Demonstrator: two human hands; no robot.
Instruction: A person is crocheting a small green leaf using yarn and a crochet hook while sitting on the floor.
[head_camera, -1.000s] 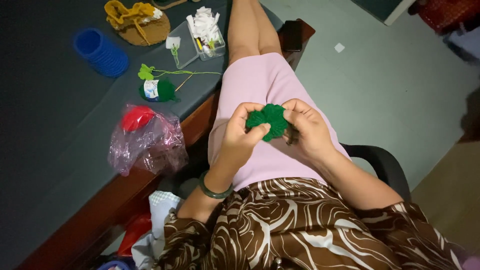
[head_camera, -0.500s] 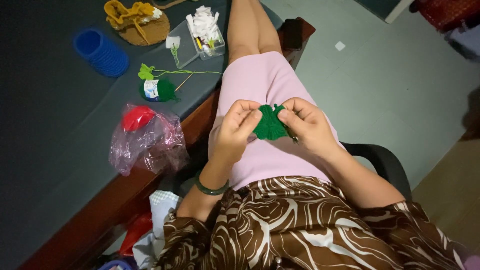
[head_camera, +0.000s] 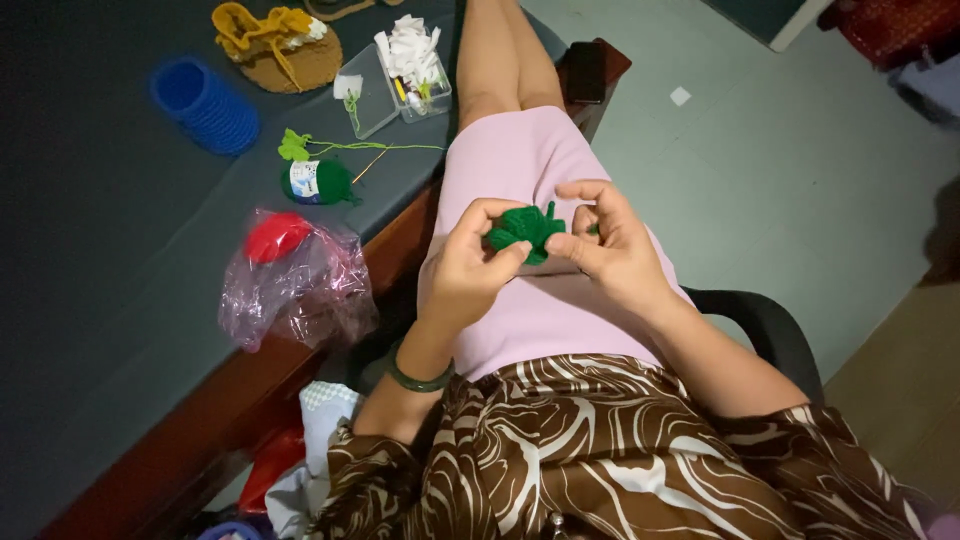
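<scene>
Over my lap, both hands pinch a small dark green crocheted piece (head_camera: 527, 230). My left hand (head_camera: 470, 265) grips its left edge between thumb and fingers. My right hand (head_camera: 605, 245) holds the right edge, fingers curled over the top. A green bangle (head_camera: 418, 380) circles my left wrist. Beneath the hands lies my pink skirt (head_camera: 520, 170). A ball of dark green yarn (head_camera: 318, 182) rests on the dark table (head_camera: 90, 260) to the left, with a light green crocheted leaf and strand (head_camera: 300, 147) beside it.
The table also carries a pink plastic bag (head_camera: 295, 285) with a red item inside, a blue ring stack (head_camera: 205, 105), a yellow and brown crocheted sandal (head_camera: 280, 45) and a clear box of white bits (head_camera: 410, 65). A black chair arm (head_camera: 770, 330) curves at right.
The green piece has been turned and shifted slightly left between my fingers. Both hands stayed over my lap.
</scene>
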